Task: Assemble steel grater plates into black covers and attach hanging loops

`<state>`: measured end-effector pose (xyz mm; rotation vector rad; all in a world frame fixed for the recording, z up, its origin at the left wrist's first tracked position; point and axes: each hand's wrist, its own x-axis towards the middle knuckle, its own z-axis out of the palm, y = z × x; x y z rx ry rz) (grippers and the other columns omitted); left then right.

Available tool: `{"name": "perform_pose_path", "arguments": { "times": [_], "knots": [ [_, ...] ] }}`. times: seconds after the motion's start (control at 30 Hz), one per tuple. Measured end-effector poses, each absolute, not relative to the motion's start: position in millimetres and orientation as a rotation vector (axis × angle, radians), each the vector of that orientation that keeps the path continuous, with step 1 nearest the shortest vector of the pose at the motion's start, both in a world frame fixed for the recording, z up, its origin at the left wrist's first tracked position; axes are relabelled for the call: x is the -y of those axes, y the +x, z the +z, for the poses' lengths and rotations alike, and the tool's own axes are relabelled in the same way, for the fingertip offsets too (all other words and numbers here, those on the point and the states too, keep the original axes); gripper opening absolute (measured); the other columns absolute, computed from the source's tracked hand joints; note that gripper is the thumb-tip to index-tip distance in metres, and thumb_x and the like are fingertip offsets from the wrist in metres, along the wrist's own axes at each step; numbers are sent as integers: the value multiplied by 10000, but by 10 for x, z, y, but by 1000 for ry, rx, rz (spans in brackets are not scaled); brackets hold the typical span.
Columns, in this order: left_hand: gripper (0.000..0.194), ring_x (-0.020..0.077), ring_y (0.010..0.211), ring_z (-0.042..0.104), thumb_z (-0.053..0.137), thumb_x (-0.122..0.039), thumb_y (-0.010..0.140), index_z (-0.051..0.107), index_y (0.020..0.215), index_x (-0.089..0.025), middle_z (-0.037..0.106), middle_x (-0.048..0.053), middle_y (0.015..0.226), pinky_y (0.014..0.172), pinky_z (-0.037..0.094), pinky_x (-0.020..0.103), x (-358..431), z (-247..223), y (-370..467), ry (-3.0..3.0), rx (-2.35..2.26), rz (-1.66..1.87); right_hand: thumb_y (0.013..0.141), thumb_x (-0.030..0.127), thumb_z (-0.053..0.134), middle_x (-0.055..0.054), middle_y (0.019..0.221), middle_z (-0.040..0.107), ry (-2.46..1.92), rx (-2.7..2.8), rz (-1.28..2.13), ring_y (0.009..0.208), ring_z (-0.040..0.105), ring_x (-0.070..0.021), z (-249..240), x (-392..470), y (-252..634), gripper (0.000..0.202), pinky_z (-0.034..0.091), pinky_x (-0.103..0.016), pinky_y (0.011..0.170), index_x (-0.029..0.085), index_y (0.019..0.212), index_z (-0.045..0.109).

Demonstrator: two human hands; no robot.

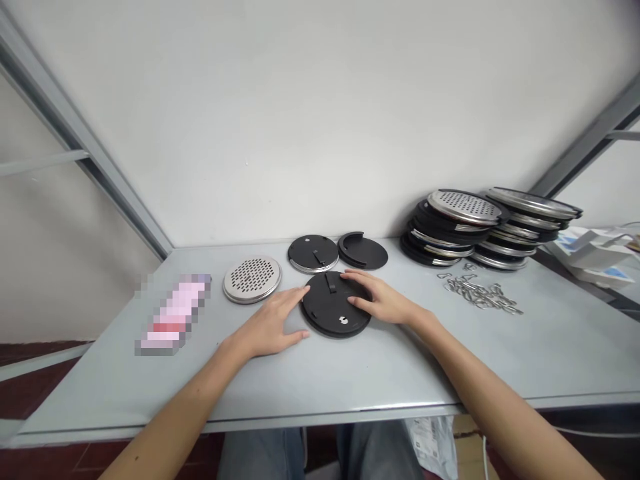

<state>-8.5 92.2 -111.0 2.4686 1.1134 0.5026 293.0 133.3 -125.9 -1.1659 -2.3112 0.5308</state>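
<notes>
A round black disc (333,313) with a small strap-like tab and a white mark lies flat on the table in front of me. My right hand (375,297) rests on its right side, fingers apart. At the disc's left edge is my left hand (275,323), fingers stretched out, the fingertips at or just beside the rim. Behind the left hand lies a silver disc with a perforated top (253,278). Farther back are a black disc with a silver rim (313,253) and a black round plate with a raised curved edge (370,255).
Two stacks of black and silver discs (450,230) (525,227) stand at the back right. Before them lies a pile of metal clips (483,293). A blurred-out pinkish rectangular thing (175,310) is on the left. White boxes (590,257) sit at far right, and a wall (300,120) rises behind.
</notes>
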Motion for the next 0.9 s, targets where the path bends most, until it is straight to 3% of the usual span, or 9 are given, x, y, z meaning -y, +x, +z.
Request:
{"name": "perform_pose_path", "arguments": {
  "times": [0.2, 0.33, 0.47, 0.63, 0.77, 0.9],
  "knots": [
    [830, 328, 1402, 315, 589, -576, 827, 251, 1504, -234, 352, 110, 1525, 1133, 304, 501, -908, -1203, -30, 2441, -1222, 489, 876, 327, 539, -134, 1331, 579, -1313, 2211, 567, 1207, 560, -299, -1254, -1383, 3025, 458, 443, -500, 1027, 196, 1314, 510],
    [952, 365, 1347, 392, 673, -671, 694, 342, 1458, -209, 467, 149, 1437, 1102, 329, 526, -925, -1261, 81, 2489, -1279, 544, 864, 306, 545, -113, 1157, 665, -1339, 2128, 478, 1069, 621, -285, -1282, -1358, 2896, 332, 489, -473, 941, 209, 1180, 576],
    [1113, 385, 1292, 448, 781, -649, 557, 299, 1467, -225, 501, 153, 1397, 1070, 350, 532, -914, -1258, 200, 2492, -1308, 655, 854, 292, 540, -102, 1060, 681, -1374, 2012, 471, 980, 636, -266, -1305, -1330, 2762, 268, 514, -436, 853, 205, 1104, 585],
    [1086, 366, 1282, 462, 822, -537, 585, 265, 1473, -254, 483, 140, 1417, 1041, 385, 509, -871, -1210, 199, 2399, -1377, 709, 852, 332, 567, -86, 1118, 669, -1268, 1913, 616, 994, 630, -248, -1267, -1310, 2728, 318, 520, -384, 784, 224, 1151, 563],
    [1007, 326, 1344, 401, 777, -535, 668, 240, 1479, -271, 426, 114, 1471, 1081, 356, 489, -871, -1135, 126, 2383, -1347, 827, 837, 335, 582, -77, 1200, 641, -1134, 1817, 748, 1101, 593, -253, -1217, -1327, 2724, 316, 501, -403, 885, 232, 1135, 590],
    [958, 333, 1378, 354, 702, -584, 733, 214, 1492, -263, 363, 129, 1514, 1103, 319, 510, -1022, -1007, 54, 2304, -1387, 876, 832, 366, 586, -77, 1144, 665, -1041, 1724, 870, 1089, 605, -249, -1165, -1475, 2681, 315, 484, -419, 938, 211, 1106, 610]
  ]
}}
